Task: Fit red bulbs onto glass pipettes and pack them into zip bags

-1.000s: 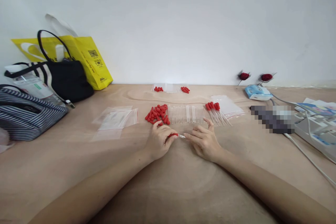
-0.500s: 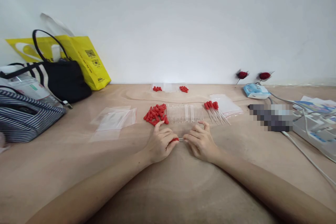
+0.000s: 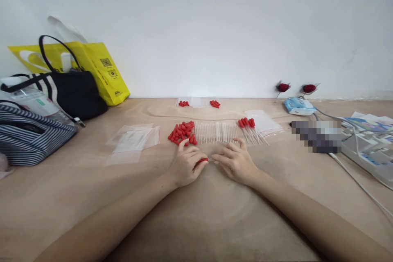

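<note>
Between the finger and thumb of my left hand [image 3: 188,164] is a red rubber bulb [image 3: 203,159], mostly covered by the fingers. My right hand [image 3: 236,161] pinches a thin clear dropper tube [image 3: 210,159], whose visible end meets the bulb; how far it reaches inside is hidden. Just beyond my left hand lies a pile of loose red bulbs [image 3: 181,132]. A row of clear tubes [image 3: 215,132] lies side by side past both hands. Several droppers with red bulbs fitted [image 3: 250,129] rest beyond my right hand, overlapping a clear zip bag [image 3: 265,122].
Flat clear bags [image 3: 135,141] lie to the left. Small bags of red bulbs [image 3: 198,102] sit by the wall. A striped pouch [image 3: 33,139], black bag [image 3: 76,94] and yellow bag [image 3: 107,77] stand left. A tissue pack [image 3: 299,106] and power strip [image 3: 371,153] are right.
Both hands have shifted slightly away from me. The length of tube showing between them looks shorter, and the bulb remains in my left hand.
</note>
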`<state>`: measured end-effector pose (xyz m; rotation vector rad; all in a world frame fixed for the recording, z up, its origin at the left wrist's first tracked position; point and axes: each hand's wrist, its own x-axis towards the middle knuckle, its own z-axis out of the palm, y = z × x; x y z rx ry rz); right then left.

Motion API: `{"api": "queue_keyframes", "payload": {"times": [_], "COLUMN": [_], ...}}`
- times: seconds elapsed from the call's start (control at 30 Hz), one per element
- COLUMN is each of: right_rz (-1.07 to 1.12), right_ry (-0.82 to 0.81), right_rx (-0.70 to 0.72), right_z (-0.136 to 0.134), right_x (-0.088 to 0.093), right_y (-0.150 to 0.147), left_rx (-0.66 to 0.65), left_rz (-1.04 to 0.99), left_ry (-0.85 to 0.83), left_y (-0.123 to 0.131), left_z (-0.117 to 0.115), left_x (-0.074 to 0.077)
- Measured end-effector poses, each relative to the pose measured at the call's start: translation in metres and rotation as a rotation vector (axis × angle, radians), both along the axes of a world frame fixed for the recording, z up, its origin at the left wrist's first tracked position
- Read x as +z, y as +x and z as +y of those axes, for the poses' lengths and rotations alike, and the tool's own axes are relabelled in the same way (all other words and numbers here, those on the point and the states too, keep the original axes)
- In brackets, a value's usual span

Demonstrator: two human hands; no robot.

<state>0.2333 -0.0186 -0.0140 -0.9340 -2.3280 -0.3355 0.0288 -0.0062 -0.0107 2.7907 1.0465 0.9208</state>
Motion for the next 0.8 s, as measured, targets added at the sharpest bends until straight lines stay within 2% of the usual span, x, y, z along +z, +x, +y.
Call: {"api": "queue_keyframes", "payload": {"times": [0.2, 0.27, 0.33, 0.4, 0.47, 0.6, 0.8], "right_rz": [-0.042, 0.038, 0.157, 0.241, 0.266, 0.224, 0.179], "right_ry": [0.016, -0.013, -0.054, -0.111, -0.170, -0.245, -0.294], "right_rx": [-0.115, -0.264, -0.480, -0.665, -0.778, -0.871, -0.909], "right_z": [0.008, 0.016, 0.027, 0.038, 0.048, 0.058, 0.063], "right_x": [0.001, -0.001, -0.003, -0.006, -0.009, -0.015, -0.016], "right_y": [0.020, 0.030, 0.039, 0.046, 0.049, 0.049, 0.048], "left_rx": [0.095, 0.168, 0.215, 0.216, 0.194, 0.181, 0.189], "left_rz": [-0.002, -0.010, -0.010, 0.005, 0.026, 0.038, 0.032], "left_ry": [0.011, 0.021, 0.017, 0.009, 0.000, -0.015, -0.014], "left_y": [-0.004, -0.005, -0.006, -0.007, -0.007, -0.006, -0.007], "left_z": [0.006, 0.008, 0.009, 0.010, 0.010, 0.010, 0.010], "left_x": [0.001, 0.001, 0.000, -0.001, -0.002, -0.002, -0.002]}}
